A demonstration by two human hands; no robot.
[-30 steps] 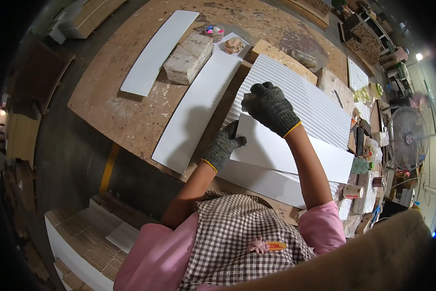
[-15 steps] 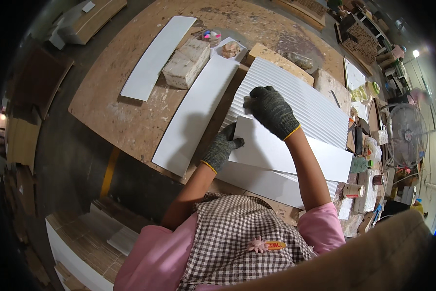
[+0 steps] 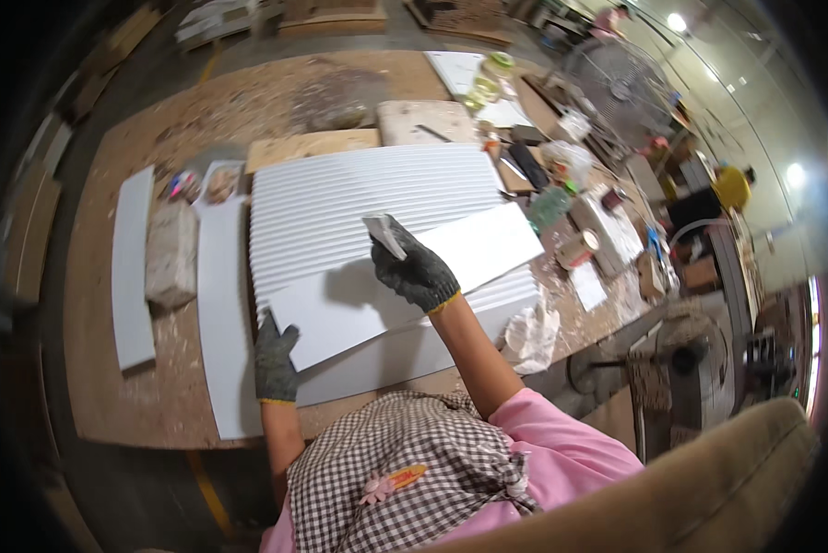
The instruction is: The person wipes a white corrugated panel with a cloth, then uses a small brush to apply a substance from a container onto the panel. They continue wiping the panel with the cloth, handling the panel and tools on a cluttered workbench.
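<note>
The right hand (image 3: 417, 269), in a dark knit glove with a yellow cuff, pinches a small grey sanding pad (image 3: 384, 234) between its fingertips, held just above the upper long edge of a flat white rectangular board (image 3: 451, 253). That board lies slantwise over a white ribbed panel (image 3: 359, 198) near the middle of the dusty wooden workbench (image 3: 110, 405). The left hand (image 3: 274, 361), gloved alike, presses with fingers spread on the board's lower left corner, towards the bench's near edge. A long white strip (image 3: 220, 304) lies just left of the panel.
</note>
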